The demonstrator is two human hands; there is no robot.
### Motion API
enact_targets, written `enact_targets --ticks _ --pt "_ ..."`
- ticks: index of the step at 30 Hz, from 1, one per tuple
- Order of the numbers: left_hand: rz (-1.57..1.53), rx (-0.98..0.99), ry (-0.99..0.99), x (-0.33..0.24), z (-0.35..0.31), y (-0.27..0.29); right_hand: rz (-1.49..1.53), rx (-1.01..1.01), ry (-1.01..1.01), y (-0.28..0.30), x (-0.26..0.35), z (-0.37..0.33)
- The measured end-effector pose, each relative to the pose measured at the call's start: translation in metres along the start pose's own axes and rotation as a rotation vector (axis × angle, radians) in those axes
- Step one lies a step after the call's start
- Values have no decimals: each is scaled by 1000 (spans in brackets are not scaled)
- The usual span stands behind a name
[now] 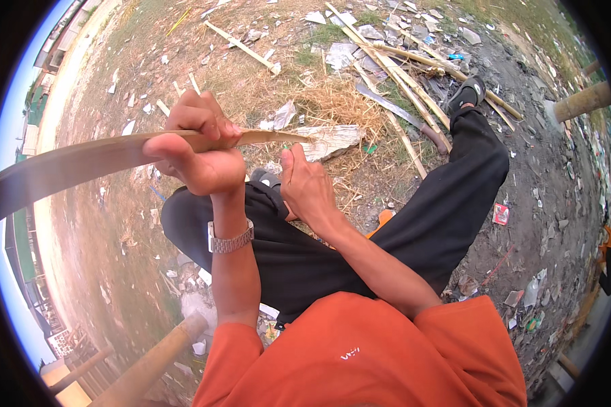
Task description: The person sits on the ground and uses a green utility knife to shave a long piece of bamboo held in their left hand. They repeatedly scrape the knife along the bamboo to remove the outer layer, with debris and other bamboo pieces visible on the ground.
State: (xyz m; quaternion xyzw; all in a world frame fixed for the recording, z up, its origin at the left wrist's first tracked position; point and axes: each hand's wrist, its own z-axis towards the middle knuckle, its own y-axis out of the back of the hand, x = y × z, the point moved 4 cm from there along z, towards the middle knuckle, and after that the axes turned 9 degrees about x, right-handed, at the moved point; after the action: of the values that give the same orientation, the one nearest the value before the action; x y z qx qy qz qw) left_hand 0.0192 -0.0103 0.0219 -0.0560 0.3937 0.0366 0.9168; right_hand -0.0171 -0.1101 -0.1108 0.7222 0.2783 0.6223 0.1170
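Note:
A long, flat bamboo strip (88, 157) crosses in front of me, from the far left to a thin tip above my lap. My left hand (200, 146) is closed round it near that tip, fingers curled over the top and thumb lying along the near side. Just below the tip, my right hand (311, 186) is closed with thumb and forefinger together; whatever it may grip is hidden. A pale, weathered wood block (332, 141) lies on the ground beyond the tip. To its right rests a machete (394, 106) with a brown handle.
Several split bamboo strips (394, 71) lie at the far right beside my foot (466, 93). Straw (339, 102) and scraps litter the ground. Thick bamboo poles stand at the lower left (159, 359) and far right (584, 102). My knees are bent on both sides.

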Motion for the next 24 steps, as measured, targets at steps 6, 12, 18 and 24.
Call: enact_targets --ticks 6,12,18,24 --pt "44 -54 -33 -5 0 0 93 -46 89 7 21 0" --pt "91 -76 -83 -4 8 -4 3 -20 8 -1 6 11" --pt "34 -99 -70 -4 1 3 17 -45 -12 -12 -5 10" --pt "-2 -28 -72 -3 -1 -2 53 56 -114 -5 -24 16"
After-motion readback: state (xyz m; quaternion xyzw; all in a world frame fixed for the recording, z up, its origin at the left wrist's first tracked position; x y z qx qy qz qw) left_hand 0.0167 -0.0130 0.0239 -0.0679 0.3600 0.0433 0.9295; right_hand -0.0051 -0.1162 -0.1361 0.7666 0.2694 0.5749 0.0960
